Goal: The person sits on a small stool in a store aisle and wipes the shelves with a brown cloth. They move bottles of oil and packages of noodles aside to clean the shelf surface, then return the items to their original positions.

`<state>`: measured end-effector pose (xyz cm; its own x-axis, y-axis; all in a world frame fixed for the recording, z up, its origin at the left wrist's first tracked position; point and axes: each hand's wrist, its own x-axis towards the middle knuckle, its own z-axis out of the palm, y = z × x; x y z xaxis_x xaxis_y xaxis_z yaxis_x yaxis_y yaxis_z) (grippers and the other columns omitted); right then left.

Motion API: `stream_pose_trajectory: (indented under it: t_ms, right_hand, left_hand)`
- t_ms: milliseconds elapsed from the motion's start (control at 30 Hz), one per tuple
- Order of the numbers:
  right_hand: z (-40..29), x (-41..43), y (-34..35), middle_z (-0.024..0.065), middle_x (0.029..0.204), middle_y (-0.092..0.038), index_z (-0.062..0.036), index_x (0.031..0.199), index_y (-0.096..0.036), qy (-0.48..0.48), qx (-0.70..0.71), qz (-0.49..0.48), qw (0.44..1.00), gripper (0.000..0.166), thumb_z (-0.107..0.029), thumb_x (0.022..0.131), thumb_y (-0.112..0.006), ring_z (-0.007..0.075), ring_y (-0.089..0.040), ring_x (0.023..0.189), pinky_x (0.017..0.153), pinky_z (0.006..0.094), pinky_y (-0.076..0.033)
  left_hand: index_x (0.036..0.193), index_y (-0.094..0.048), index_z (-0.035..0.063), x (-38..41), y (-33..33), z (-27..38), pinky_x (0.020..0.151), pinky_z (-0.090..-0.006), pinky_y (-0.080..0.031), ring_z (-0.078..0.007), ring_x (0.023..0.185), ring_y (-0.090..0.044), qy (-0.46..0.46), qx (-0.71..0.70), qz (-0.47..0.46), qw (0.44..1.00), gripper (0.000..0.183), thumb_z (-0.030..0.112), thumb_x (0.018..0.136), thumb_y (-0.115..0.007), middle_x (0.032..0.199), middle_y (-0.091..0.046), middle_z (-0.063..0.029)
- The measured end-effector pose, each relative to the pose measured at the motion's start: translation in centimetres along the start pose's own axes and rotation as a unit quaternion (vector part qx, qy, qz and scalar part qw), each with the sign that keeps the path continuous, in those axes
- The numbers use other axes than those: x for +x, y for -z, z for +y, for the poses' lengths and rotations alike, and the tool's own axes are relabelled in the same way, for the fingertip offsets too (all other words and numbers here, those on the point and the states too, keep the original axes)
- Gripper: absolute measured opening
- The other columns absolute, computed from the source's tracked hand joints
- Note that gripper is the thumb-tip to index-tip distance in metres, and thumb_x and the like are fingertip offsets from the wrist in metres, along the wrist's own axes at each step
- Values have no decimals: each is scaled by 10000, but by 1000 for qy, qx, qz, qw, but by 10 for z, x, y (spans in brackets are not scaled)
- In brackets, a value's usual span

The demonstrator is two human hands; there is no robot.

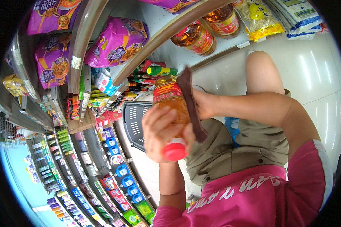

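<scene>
My left hand [162,130] grips a plastic bottle of amber cooking oil [174,110] around its upper body. The bottle lies tilted, its red cap [174,150] towards me and its red-and-gold label on the far end. My right hand [201,105] holds a dark brown cloth [191,105] along the right side of the bottle; the cloth partly hides the fingers. Both hands are above my lap, and the left one is slightly blurred.
Ahead, a shelf [164,54] bears more oil bottles [197,39], purple noodle packs [118,42] and bagged dried noodles [258,17]. A dark plastic basket [136,122] stands on the floor left of the bottle. Shelves of blue detergent bottles [128,180] run along the lower left. Something blue [232,129] shows between my legs.
</scene>
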<state>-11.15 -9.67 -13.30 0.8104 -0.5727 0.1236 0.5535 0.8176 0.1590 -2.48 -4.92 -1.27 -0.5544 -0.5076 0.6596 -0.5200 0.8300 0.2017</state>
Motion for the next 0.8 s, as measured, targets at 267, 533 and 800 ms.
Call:
stream_pose_trajectory:
  t_ms: [267, 533, 800]
  right_hand:
    - [-43, 3, 12, 82, 1053, -614, -69, 1073, -556, 75, -65, 83, 992, 459, -477, 901, -439, 186, -590, 933, 847, 352, -484]
    - [-44, 6, 23, 70, 1098, -599, -92, 1129, -538, 8, -189, 97, 977, 419, -431, 912, -420, 198, -558, 993, 872, 357, -453]
    - [-37, -11, 17, -14, 697, -503, -86, 817, -552, -151, -600, 139, 773, 152, -222, 825, -486, 99, -476, 602, 504, 288, -378]
  left_hand:
    - [783, -449, 61, 2, 3, 8, 862, -521, -449, -298, 896, -580, 106, -77, 128, 983, 319, 255, 754, -701, 876, -576, -116]
    - [834, -430, 25, 0, 31, -3, 882, -513, -431, -348, 927, -566, 196, -162, 204, 945, 287, 199, 778, -651, 894, -568, -175]
    - [822, -538, -2, -20, 27, -4, 738, -320, -486, -218, 837, -602, 500, -317, 196, 782, 104, -27, 734, -587, 881, -627, -180]
